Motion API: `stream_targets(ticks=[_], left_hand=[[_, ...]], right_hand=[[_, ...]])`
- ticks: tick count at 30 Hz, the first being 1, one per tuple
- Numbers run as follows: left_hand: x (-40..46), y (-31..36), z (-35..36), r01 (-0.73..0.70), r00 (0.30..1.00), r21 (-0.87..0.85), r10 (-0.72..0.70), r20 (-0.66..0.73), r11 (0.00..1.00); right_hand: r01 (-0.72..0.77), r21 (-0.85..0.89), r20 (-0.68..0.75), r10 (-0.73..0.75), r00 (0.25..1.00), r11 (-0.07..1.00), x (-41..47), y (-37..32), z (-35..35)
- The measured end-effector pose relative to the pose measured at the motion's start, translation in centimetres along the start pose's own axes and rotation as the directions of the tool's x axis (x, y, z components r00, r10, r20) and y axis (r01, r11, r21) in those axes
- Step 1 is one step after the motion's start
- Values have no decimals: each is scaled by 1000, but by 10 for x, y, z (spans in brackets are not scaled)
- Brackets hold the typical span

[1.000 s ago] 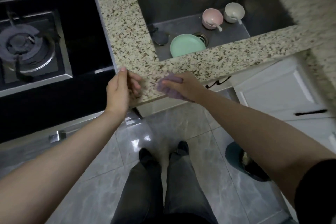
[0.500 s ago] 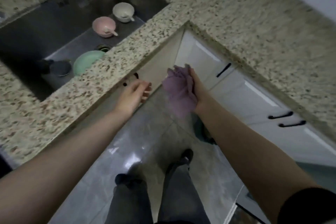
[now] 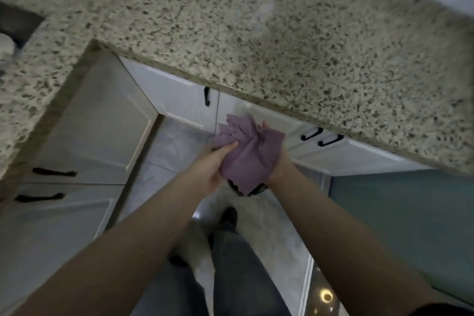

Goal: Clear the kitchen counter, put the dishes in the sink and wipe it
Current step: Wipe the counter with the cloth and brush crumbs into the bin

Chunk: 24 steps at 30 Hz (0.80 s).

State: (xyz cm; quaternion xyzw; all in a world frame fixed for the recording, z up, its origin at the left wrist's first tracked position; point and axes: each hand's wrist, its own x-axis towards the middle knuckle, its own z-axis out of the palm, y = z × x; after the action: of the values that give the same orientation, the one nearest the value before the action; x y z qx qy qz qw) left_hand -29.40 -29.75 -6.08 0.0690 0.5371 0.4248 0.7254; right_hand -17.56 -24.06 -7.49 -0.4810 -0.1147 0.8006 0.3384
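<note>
Cloth (image 3: 247, 155): soft, light, limp, bunched. Right hand (image 3: 275, 161) cradles it; left hand (image 3: 213, 164) pinches edge. Best gripped wadded, mid-bundle, below surface (image 3: 282, 46).

A cloth (image 3: 250, 154) is held between both hands, the left hand (image 3: 210, 164) on its left, the right hand (image 3: 275, 161) behind it, in front of the cabinet doors (image 3: 174, 95) below the L-shaped counter (image 3: 282, 33), above the floor (image 3: 277, 233).

cloth (image 3: 250, 155) | purple, crumpled | below speckled granite counter (image 3: 256, 33) edge, above floor
</note>
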Motion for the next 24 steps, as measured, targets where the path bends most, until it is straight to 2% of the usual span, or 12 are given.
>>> stream_targets(ticks=[2,3,6,9,14,17,19,20,21,22,23,24], left_hand=[[26,-14,10,-7,998,89,13,-64,996],[38,-21,13,-2,995,134,15,-99,991],[78,-46,19,9,985,212,28,-170,977],[109,-69,24,-4,977,308,70,-203,951],[156,-97,22,-12,986,469,89,-143,883],[177,-112,12,26,987,545,66,-149,838],[188,-120,6,22,968,701,160,-193,713],[191,-123,4,-10,945,811,272,-184,586],[193,-125,3,-105,909,896,407,-89,431],[193,-127,6,-265,874,924,474,110,275],[192,-131,11,-452,832,878,428,352,157],[192,-139,14,-592,786,799,296,543,108]], right_hand=[[-41,80,-59,46,997,996,6,-7,-31],[-93,130,-1,93,996,987,8,-9,-45],[-79,377,-6,88,996,923,13,-13,-80],[-19,456,-20,31,999,890,19,0,-111],[0,415,-172,78,982,910,29,29,-149],[15,408,-324,129,937,913,46,54,-165],[57,465,-383,142,913,883,57,63,-174],[65,495,-382,150,912,867,61,66,-175],[65,522,-371,157,915,850,65,69,-176],[48,537,-350,171,921,842,66,69,-175],[30,543,-328,178,928,839,69,72,-176],[20,547,-310,180,934,837,70,74,-175]])
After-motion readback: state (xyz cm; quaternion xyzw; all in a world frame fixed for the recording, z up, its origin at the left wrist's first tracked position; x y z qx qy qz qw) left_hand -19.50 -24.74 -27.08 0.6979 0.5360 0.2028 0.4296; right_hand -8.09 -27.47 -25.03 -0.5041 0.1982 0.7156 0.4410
